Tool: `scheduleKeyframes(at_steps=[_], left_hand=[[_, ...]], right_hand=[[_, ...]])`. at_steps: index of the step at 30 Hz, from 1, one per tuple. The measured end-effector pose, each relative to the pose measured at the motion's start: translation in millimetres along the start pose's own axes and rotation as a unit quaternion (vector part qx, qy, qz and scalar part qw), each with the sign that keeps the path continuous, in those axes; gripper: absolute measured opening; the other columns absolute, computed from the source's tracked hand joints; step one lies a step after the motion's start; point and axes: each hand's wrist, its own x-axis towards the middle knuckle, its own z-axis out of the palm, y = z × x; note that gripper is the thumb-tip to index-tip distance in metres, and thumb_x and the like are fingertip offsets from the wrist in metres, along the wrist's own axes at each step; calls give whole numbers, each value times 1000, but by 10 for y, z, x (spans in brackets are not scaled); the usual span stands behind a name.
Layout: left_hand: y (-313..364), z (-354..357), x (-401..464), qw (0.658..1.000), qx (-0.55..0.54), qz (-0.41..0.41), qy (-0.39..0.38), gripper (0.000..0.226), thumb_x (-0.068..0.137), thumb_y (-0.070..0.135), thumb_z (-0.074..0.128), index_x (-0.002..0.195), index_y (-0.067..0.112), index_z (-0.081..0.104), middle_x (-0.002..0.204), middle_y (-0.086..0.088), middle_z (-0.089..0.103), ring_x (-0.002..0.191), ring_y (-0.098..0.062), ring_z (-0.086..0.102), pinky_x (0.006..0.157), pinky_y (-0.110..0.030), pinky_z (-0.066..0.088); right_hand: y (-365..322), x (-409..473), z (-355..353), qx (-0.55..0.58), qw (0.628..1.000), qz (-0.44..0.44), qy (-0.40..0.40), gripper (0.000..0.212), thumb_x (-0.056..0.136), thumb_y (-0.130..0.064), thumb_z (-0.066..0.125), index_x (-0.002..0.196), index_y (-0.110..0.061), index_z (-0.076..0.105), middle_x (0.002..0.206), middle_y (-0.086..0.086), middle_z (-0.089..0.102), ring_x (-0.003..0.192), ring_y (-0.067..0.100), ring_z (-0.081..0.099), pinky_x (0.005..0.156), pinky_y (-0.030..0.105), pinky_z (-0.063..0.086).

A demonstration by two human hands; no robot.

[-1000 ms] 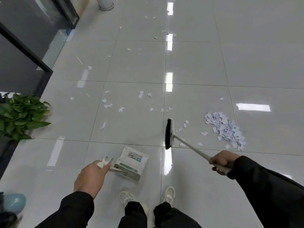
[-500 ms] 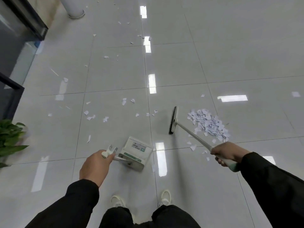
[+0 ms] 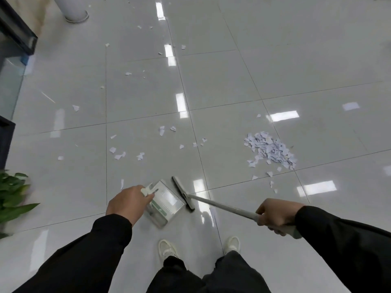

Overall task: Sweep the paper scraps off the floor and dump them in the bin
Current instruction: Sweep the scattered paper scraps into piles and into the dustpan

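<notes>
1. Since the earlier frame the broom (image 3: 211, 203) has swung away from the paper pile (image 3: 269, 150); its dark head now lies just beside the right edge of the dustpan (image 3: 166, 205), well apart from the pile
2. Dustpan sits lower and closer to the white shoes (image 3: 167, 248) than before, tilted on the glossy tile floor (image 3: 232, 81)
3. Left hand (image 3: 127, 204) grips the dustpan's pale handle, fingers curled around it, knuckles up
4. Right hand (image 3: 275, 214) is wrapped around the broom's grey shaft near its upper end, fingers folded under it
5. Paper pile lies heaped to the right, beyond the broom head, with a few stray bits trailing toward the person
6. Loose scraps (image 3: 139, 155) are scattered ahead of the dustpan and further up the floor
7. Green plant (image 3: 12, 193) shows at the left edge; a white column base (image 3: 76, 16) stands at top left
</notes>
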Motion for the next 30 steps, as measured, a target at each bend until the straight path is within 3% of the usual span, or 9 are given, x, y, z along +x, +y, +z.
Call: scheduleKeyframes(at_steps=[7,10,13,16,19,23,26,30], left_hand=[[-510,-55,-2,998,31,37,-30,33,101,54,51,81,30,60,74,10,61,69,-11,56,55,-28,35],[-623,-47,11,998,27,45,-40,33,101,55,50,83,30,62,76,10,62,72,-13,58,57,-28,39],[-687,-28,13,997,24,54,-40,33,99,58,51,87,31,65,77,10,64,75,-14,61,62,-29,46],[-695,-25,9,998,7,57,-34,34,98,62,51,86,32,64,75,10,64,73,-12,60,59,-28,43],[-659,-1,17,997,-6,66,-27,34,97,61,52,86,32,64,74,9,64,72,-12,60,60,-29,43],[-572,16,38,996,-18,86,-36,31,98,58,53,87,32,64,73,8,64,72,-13,59,62,-30,45],[-456,19,56,994,-24,99,-37,30,98,58,53,87,33,64,73,8,64,72,-13,60,61,-29,44],[-235,4,92,992,-13,121,-36,30,100,57,52,90,32,65,75,9,64,71,-11,58,58,-29,41]], right_hand=[[-383,-61,417,-88,993,74,27,17,84,-19,60,90,-11,74,63,5,55,48,22,49,48,23,45],[-421,-88,280,-121,985,100,69,11,84,-14,60,87,-12,69,65,5,54,46,22,49,44,20,44],[-445,-104,106,-158,972,125,123,13,87,-10,61,98,-7,67,69,4,54,49,18,49,42,19,42],[-346,-23,7,-175,959,138,175,8,94,-14,60,98,-9,56,71,-3,47,55,11,46,43,16,35],[-69,160,10,-143,954,139,225,16,93,-21,61,106,-12,58,76,-4,51,72,17,57,58,21,41],[327,174,131,-6,958,158,240,13,92,-16,62,97,-4,63,75,6,59,54,19,57,46,23,43],[546,24,349,115,953,152,235,8,90,-7,59,93,-3,66,74,13,59,52,26,55,47,26,46],[617,-125,687,227,934,138,239,14,91,-9,54,90,-6,68,71,11,55,53,24,48,47,25,41]])
